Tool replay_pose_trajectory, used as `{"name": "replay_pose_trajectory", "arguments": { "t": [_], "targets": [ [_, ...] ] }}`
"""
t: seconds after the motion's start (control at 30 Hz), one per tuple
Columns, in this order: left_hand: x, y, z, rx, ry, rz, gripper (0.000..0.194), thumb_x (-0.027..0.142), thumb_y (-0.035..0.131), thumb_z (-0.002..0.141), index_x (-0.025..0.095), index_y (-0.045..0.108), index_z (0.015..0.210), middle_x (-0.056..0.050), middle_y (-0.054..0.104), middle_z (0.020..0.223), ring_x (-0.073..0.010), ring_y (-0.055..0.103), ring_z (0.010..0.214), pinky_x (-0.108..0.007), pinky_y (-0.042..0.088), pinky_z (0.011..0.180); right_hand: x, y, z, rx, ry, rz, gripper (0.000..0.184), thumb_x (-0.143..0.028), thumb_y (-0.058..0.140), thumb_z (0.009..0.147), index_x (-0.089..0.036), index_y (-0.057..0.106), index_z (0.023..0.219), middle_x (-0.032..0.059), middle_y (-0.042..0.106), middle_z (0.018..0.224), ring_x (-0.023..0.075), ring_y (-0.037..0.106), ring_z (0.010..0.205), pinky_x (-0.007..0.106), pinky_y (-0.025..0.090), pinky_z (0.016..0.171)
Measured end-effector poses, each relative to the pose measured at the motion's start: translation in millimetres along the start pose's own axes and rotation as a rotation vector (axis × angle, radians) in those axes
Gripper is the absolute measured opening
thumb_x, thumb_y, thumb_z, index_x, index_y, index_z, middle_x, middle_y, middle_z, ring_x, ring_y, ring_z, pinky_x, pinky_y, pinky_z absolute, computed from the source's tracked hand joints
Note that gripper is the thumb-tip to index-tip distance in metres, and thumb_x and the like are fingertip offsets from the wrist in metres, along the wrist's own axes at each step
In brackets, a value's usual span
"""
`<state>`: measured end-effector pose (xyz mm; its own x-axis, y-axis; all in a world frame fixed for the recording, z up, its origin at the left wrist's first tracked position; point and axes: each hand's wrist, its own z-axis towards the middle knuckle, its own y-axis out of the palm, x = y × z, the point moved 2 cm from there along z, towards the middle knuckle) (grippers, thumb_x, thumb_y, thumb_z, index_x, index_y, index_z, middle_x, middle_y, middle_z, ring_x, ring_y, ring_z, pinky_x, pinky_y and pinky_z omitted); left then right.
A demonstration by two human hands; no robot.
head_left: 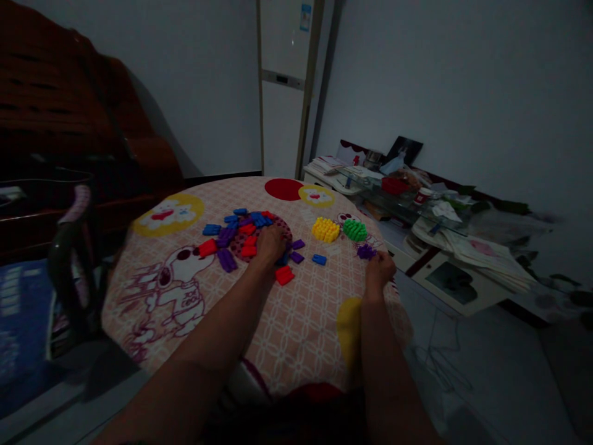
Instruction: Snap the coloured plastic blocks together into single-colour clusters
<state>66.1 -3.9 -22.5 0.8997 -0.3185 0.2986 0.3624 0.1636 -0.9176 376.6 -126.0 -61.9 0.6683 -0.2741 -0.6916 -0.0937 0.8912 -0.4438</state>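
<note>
Red, blue and purple plastic pieces that look like clothes pegs lie in a loose heap on and around a dark red patterned round patch or dish. My left hand reaches into the right side of this heap, its fingers curled downward; what they grip, if anything, is hidden. At the table's right edge, my right hand has its fingers closed at a small group of purple pegs. Just beyond it stand a tight green peg cluster and a yellow peg cluster. A single blue peg lies between my hands.
A patterned cloth covers the round table. Beyond its right side runs a low cabinet piled with papers, bags and a cup. A wooden bench stands at the left, and a tall white appliance is behind the table.
</note>
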Motion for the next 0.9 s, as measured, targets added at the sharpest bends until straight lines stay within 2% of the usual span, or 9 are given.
{"name": "replay_pose_trajectory", "arguments": {
  "t": [0.3,0.47,0.63,0.8,0.9],
  "targets": [
    [-5.6,-4.5,-0.9,-0.004,-0.058,-0.090,0.017,0.017,0.059,0.090,0.013,0.074,0.096,-0.015,0.072,0.101,-0.0288,0.065,0.100,-0.037,0.051,0.085,9.4,7.7,5.1,-0.105,-0.021,0.046,0.049,-0.016,0.043,0.064,-0.010,0.075,0.100,0.0171,0.075,0.095,0.0285,0.066,0.092,0.040,0.049,0.089],
    [-5.4,-3.7,1.0,-0.034,-0.063,-0.122,0.024,0.014,0.061,0.087,0.013,0.076,0.106,-0.013,0.075,0.103,-0.0255,0.067,0.097,-0.034,0.052,0.087,10.0,9.0,4.6,-0.100,0.025,0.099,0.050,-0.017,0.045,0.064,-0.009,0.074,0.103,0.0172,0.074,0.097,0.0284,0.068,0.093,0.040,0.051,0.088],
    [-9.2,-5.8,1.6,-0.030,-0.095,-0.095,0.034,0.018,0.062,0.086,0.014,0.074,0.118,-0.014,0.074,0.115,-0.0273,0.067,0.108,-0.031,0.052,0.090,12.3,3.9,-0.1,-0.003,0.036,0.114,0.050,-0.018,0.046,0.068,-0.009,0.072,0.110,0.0153,0.074,0.095,0.0271,0.067,0.088,0.041,0.052,0.087],
    [-11.7,-5.1,1.6,-0.131,-0.055,-0.056,0.031,0.023,0.062,0.088,0.013,0.075,0.114,-0.014,0.074,0.111,-0.0278,0.068,0.105,-0.032,0.052,0.091,-3.7,-3.5,-9.1,0.116,-0.132,0.104,0.045,-0.016,0.042,0.075,-0.009,0.069,0.111,0.0177,0.071,0.101,0.0275,0.065,0.095,0.043,0.050,0.090],
    [-9.4,-5.2,1.3,-0.069,-0.031,-0.054,0.037,0.016,0.061,0.087,0.014,0.072,0.122,-0.016,0.068,0.123,-0.0282,0.064,0.112,-0.035,0.050,0.095,-22.7,-1.2,-19.7,0.084,-0.293,0.120,0.038,-0.019,0.041,0.081,-0.012,0.068,0.107,0.0168,0.070,0.098,0.0272,0.063,0.095,0.043,0.050,0.090]
  ]
}}
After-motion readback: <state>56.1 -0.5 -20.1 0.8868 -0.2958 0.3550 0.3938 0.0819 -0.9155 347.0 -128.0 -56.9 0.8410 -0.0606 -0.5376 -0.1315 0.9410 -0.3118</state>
